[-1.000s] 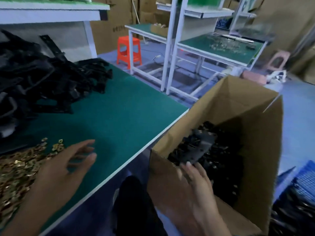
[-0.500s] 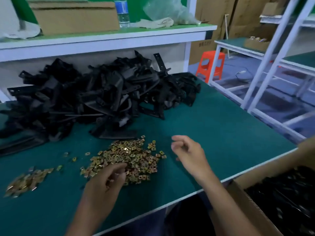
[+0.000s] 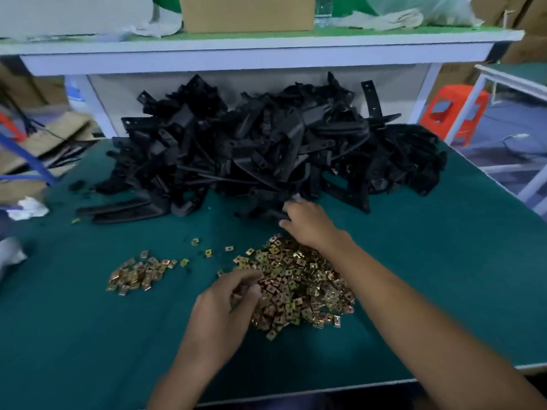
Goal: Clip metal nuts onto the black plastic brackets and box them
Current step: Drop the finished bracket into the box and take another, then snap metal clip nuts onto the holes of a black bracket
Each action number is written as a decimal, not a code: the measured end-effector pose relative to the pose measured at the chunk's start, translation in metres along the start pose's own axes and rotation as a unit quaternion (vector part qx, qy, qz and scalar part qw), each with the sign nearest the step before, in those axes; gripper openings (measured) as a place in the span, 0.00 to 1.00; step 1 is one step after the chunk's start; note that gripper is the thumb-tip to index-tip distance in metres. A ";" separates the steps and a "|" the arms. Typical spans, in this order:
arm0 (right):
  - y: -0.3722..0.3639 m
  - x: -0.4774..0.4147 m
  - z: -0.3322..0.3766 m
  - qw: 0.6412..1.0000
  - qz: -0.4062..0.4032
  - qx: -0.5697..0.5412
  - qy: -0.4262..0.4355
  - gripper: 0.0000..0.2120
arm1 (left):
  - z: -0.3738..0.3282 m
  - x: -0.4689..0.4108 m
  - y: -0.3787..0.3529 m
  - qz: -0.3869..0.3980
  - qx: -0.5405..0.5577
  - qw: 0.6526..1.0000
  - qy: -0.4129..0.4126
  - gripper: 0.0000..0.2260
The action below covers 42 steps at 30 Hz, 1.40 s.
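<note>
You're getting no readable text; the bottle (image 3: 323, 8) label at 12 o'clock is blurring out.

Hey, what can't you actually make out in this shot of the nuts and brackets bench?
Head view:
Whether the left hand, over the nuts, pinches one: curled fingers hide the tips.
Shape of the bracket the right hand grips: black against the black pile, blurred.
The bottle on the shelf: cut off by the top edge.

One heap of black plastic brackets (image 3: 266, 149) is lying there, too many to count. The metal nuts (image 3: 296, 279) are sitting in two piles, a large pile (image 3: 310, 300) and a small pile (image 3: 136, 273). One cardboard box (image 3: 245, 13), one bottle (image 3: 323, 10) and one orange stool (image 3: 453, 113) are standing behind.
</note>
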State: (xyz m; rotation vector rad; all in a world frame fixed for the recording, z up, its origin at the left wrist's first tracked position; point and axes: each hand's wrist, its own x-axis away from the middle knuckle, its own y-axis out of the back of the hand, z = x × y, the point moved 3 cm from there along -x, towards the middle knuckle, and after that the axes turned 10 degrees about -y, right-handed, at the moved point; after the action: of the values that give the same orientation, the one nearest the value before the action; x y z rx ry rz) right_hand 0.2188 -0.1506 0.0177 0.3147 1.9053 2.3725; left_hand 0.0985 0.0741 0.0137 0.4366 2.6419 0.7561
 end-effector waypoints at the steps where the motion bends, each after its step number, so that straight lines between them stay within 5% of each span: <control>1: 0.000 0.001 0.000 0.999 0.022 -0.024 0.008 0.14 | 0.003 -0.002 0.003 -0.007 -0.011 1.000 0.000 0.09; 6: 0.025 0.038 -0.015 0.977 -0.029 -0.212 0.001 0.08 | 0.011 -0.024 0.001 -0.009 -0.091 0.996 -0.010 0.08; 10: 0.024 0.101 -0.046 0.877 -0.030 -0.472 -0.082 0.08 | -0.004 -0.051 -0.025 0.009 -0.143 0.987 -0.078 0.08; 14: -0.013 0.167 -0.072 0.820 -0.114 -0.541 -0.147 0.17 | -0.019 -0.072 -0.068 0.078 -0.238 0.958 -0.138 0.15; 17: -0.037 0.194 -0.078 0.823 -0.151 -0.529 -0.144 0.27 | -0.020 -0.080 -0.083 0.112 -0.282 0.946 -0.112 0.14; 21: -0.046 0.209 -0.076 0.852 -0.227 -0.454 -0.129 0.25 | -0.023 -0.077 -0.077 0.064 -0.254 0.959 -0.105 0.10; 26: -0.047 0.210 -0.066 0.912 -0.296 -0.277 -0.059 0.27 | -0.030 -0.059 -0.047 -0.013 -0.031 0.999 -0.040 0.05; 31: -0.047 0.212 -0.056 0.921 -0.334 -0.198 -0.026 0.27 | -0.034 -0.040 -0.025 -0.026 0.186 0.982 0.039 0.05; 42: -0.045 0.219 -0.050 0.936 -0.326 -0.132 -0.026 0.25 | -0.047 -0.019 -0.007 0.003 0.257 0.964 0.063 0.14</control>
State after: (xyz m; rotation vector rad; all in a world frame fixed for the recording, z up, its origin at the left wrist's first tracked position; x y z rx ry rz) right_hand -0.0089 -0.1466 -0.0131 -0.2418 1.3457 2.0796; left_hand 0.0948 0.0404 0.0521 0.5424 2.9443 0.0827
